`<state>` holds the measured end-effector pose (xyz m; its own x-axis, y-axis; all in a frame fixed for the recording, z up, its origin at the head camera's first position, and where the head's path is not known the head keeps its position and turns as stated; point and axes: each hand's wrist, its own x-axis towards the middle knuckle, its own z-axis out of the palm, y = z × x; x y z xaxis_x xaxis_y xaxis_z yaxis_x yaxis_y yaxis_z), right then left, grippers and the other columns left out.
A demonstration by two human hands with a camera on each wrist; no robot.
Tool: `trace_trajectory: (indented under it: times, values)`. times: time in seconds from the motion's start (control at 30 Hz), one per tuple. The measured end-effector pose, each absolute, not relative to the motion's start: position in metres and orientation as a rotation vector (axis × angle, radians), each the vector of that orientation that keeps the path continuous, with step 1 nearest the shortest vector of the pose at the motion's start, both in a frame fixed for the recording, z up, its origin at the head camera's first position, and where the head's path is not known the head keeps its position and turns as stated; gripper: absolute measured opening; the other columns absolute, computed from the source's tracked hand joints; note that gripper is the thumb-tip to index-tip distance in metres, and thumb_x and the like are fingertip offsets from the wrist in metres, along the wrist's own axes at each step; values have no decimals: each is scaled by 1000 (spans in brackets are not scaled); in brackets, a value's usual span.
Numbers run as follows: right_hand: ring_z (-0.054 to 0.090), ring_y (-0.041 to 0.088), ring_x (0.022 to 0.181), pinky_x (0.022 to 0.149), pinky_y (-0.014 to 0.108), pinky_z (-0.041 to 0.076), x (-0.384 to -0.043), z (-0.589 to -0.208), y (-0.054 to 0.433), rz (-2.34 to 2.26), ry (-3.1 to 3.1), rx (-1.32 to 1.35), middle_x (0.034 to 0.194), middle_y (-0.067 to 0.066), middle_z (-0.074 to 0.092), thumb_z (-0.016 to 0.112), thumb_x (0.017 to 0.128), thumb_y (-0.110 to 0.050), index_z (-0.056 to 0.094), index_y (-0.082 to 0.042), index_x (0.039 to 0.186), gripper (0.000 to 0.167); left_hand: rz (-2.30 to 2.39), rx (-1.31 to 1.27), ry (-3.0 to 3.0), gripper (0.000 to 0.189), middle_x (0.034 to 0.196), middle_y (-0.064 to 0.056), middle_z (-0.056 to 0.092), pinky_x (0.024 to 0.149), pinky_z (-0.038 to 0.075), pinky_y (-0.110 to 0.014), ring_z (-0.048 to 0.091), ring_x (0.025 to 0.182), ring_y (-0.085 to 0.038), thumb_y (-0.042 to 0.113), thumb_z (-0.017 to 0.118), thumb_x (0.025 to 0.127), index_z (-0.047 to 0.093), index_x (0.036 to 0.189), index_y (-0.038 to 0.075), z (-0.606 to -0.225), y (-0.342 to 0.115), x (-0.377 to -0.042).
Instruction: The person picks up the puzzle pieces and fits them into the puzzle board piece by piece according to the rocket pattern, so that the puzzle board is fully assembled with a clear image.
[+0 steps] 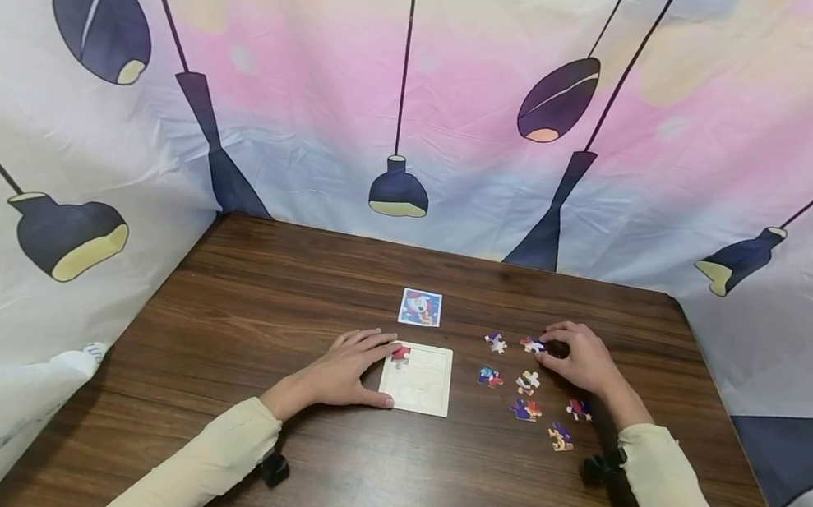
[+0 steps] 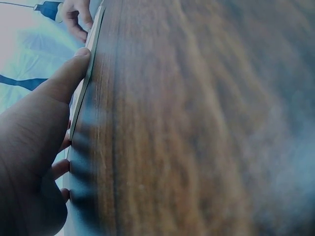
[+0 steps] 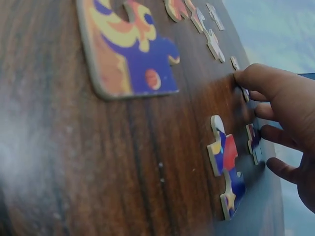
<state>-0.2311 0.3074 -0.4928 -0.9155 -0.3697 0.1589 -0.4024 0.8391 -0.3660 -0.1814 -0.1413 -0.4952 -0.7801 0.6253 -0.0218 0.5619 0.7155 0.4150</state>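
My left hand point(image 1: 350, 367) rests at the left side of a pale wooden puzzle tray point(image 1: 427, 409), fingers spread along its upper left and thumb at its lower left edge. One red-and-white puzzle piece point(image 1: 401, 355) sits in the tray's upper left corner. To the right, my right hand point(image 1: 581, 359) reaches over the table, thumb and forefinger tips right at a red, white and purple jigsaw piece point(image 1: 534, 345) lying flat. In the right wrist view a dark jigsaw piece point(image 3: 253, 143) lies under its other fingers, which are loosely bent.
Several loose jigsaw pieces lie between the tray and the right forearm, among them a yellow-and-purple corner piece point(image 1: 560, 436) and a purple-red piece point(image 1: 579, 410). A small picture card point(image 1: 420, 308) lies behind the tray. A printed cloth point(image 1: 466, 111) hangs around the wooden table point(image 1: 353, 479).
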Motion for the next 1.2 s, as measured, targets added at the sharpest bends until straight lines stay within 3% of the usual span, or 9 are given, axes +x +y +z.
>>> trace_trajectory:
  times: [0.23, 0.57, 1.2]
  values:
    - [62, 39, 113, 99, 60, 46, -233, -489, 308, 614, -2895, 627, 118, 17, 71, 79, 90, -27, 76, -3, 111, 33, 587, 958, 2764, 95, 165, -2, 33, 119, 18, -63, 24, 154, -33, 71, 69, 84, 40, 159, 19, -495, -141, -181]
    - [63, 38, 113, 96, 60, 48, -228, -481, 294, 666, -2845, 629, 115, 15, 73, 78, 90, -29, 76, -6, 113, 33, 588, 956, 2761, 96, 165, -2, 33, 120, 18, -63, 23, 154, -33, 72, 68, 84, 40, 159, 20, -496, -140, -181]
    - [67, 26, 103, 89, 51, 55, -220, -463, 233, 710, -2698, 849, 110, 5, 75, 82, 87, -31, 78, -12, 110, 30, 566, 949, 2760, 95, 165, -2, 33, 119, 18, -63, 24, 154, -34, 71, 69, 84, 40, 159, 20, -495, -141, -182]
